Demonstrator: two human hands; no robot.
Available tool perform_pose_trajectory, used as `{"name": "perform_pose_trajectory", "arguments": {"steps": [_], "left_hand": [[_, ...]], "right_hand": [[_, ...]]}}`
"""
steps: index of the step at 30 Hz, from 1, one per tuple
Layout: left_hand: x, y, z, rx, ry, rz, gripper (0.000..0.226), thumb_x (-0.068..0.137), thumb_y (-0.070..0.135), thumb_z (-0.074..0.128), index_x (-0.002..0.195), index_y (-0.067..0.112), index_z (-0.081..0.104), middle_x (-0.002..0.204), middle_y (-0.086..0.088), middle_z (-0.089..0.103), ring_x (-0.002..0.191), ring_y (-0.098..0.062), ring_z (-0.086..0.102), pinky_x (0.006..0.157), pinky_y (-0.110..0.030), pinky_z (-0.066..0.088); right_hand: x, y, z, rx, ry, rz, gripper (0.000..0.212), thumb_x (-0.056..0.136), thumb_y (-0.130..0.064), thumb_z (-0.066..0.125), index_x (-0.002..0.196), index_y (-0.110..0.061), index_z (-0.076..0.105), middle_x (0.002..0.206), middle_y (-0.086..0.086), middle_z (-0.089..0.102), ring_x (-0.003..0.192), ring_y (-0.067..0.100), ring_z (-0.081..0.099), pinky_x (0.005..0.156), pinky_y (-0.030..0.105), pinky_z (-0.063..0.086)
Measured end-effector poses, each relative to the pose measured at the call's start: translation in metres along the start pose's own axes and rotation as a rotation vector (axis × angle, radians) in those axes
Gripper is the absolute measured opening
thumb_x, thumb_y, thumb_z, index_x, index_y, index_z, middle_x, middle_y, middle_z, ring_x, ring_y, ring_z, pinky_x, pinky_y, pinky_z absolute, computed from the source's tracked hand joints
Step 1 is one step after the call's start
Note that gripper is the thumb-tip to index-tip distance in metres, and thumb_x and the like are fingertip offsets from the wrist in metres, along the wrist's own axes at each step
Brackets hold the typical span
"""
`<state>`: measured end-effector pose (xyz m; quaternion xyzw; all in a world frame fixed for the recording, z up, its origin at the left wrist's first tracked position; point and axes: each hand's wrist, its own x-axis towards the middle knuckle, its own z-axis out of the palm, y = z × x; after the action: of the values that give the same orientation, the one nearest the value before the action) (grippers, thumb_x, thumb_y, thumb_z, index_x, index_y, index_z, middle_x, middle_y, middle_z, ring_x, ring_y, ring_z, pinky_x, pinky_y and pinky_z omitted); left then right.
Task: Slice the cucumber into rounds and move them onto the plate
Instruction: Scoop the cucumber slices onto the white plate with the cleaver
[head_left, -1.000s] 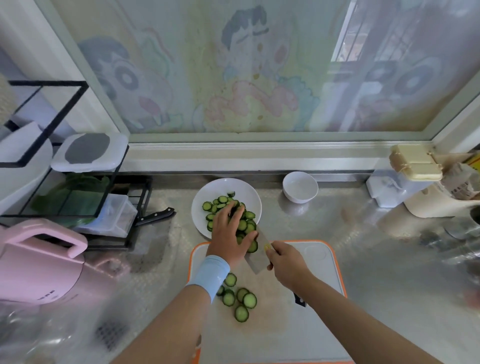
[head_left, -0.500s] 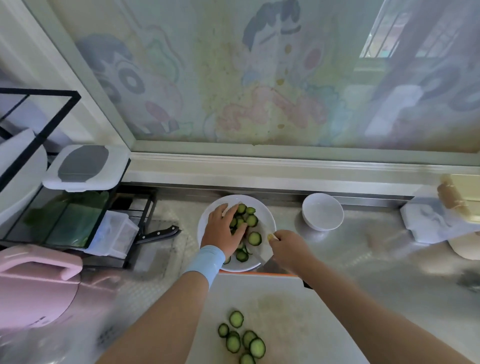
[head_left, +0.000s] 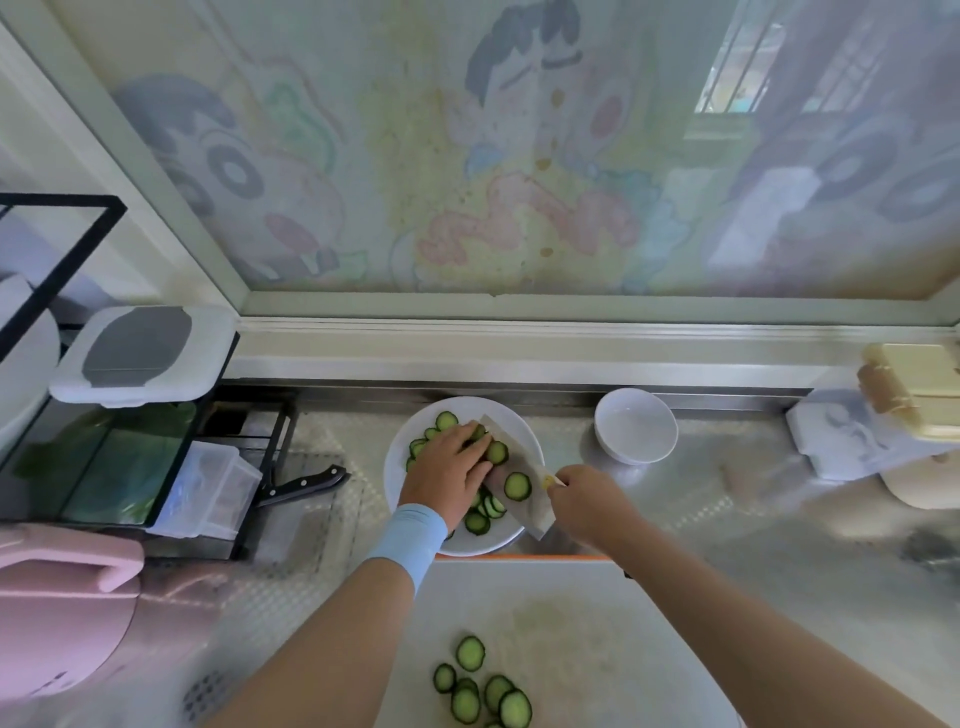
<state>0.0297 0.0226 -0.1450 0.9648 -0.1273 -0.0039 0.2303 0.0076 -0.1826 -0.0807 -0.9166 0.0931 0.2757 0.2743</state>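
Rounds (head_left: 518, 486) look light, wet, clingy on the knife (head_left: 524, 506): better pushed flat than pinched. Left hand (head_left: 449, 470), fingers straight, presses them over the plate (head_left: 470, 404); right hand (head_left: 587, 501) grips the knife.

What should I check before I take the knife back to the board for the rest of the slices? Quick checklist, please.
1. Knife held over the plate: ok.
2. Blade cleared: not ok, the rounds on the blade are not yet pushed off.
3. Left hand clear of the cutting edge: cannot tell; its fingers lie flat on slices at the blade.
4. Right hand closed round the handle: ok.
5. Board rounds bunched for scooping on the cutting board: ok.
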Motion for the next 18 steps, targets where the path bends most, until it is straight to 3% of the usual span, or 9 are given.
{"name": "perform_pose_trajectory", "arguments": {"steps": [3,7,9,14,18], "left_hand": [[-0.004,-0.002,-0.006,0.035,0.024,-0.026,0.045,0.099,0.041,0.041,0.140,0.024,0.049,0.149,0.001,0.041,0.136,-0.023,0.037,0.111,-0.039,0.034],[-0.011,0.014,-0.005,0.023,0.038,0.359,0.045,0.093,0.043,0.051,0.132,0.023,0.057,0.137,-0.003,0.052,0.120,-0.026,0.052,0.096,-0.038,0.047],[-0.013,0.018,0.001,0.024,0.052,0.416,0.038,0.093,0.038,0.055,0.126,0.021,0.063,0.133,-0.002,0.057,0.117,-0.025,0.055,0.092,-0.035,0.047],[-0.013,0.017,-0.003,-0.002,0.114,0.145,0.029,0.091,0.028,0.061,0.116,0.015,0.069,0.115,0.000,0.065,0.108,-0.021,0.056,0.086,-0.036,0.053],[-0.011,0.018,-0.012,0.002,0.067,0.058,0.030,0.090,0.024,0.063,0.119,0.018,0.067,0.119,0.002,0.062,0.112,-0.020,0.053,0.093,-0.031,0.048]], "right_hand": [[-0.002,0.003,-0.001,0.000,0.015,0.009,0.032,0.098,-0.024,0.043,0.067,-0.017,0.048,0.069,0.000,0.052,0.070,0.019,0.050,0.055,0.028,0.034],[-0.003,-0.001,0.001,-0.013,0.006,0.026,0.028,0.097,-0.020,0.044,0.070,-0.017,0.051,0.072,0.000,0.053,0.080,0.024,0.055,0.064,0.028,0.038],[-0.003,-0.005,0.002,0.025,0.005,0.029,0.027,0.096,-0.021,0.045,0.071,-0.018,0.053,0.073,0.000,0.055,0.076,0.021,0.055,0.059,0.027,0.037],[-0.005,-0.005,0.000,0.049,0.022,0.043,0.029,0.096,-0.021,0.044,0.068,-0.017,0.049,0.071,0.001,0.053,0.073,0.022,0.052,0.060,0.028,0.035],[-0.009,0.000,-0.002,0.027,0.030,0.048,0.031,0.097,-0.020,0.044,0.066,-0.016,0.045,0.070,0.002,0.051,0.077,0.025,0.051,0.055,0.027,0.032]]}}
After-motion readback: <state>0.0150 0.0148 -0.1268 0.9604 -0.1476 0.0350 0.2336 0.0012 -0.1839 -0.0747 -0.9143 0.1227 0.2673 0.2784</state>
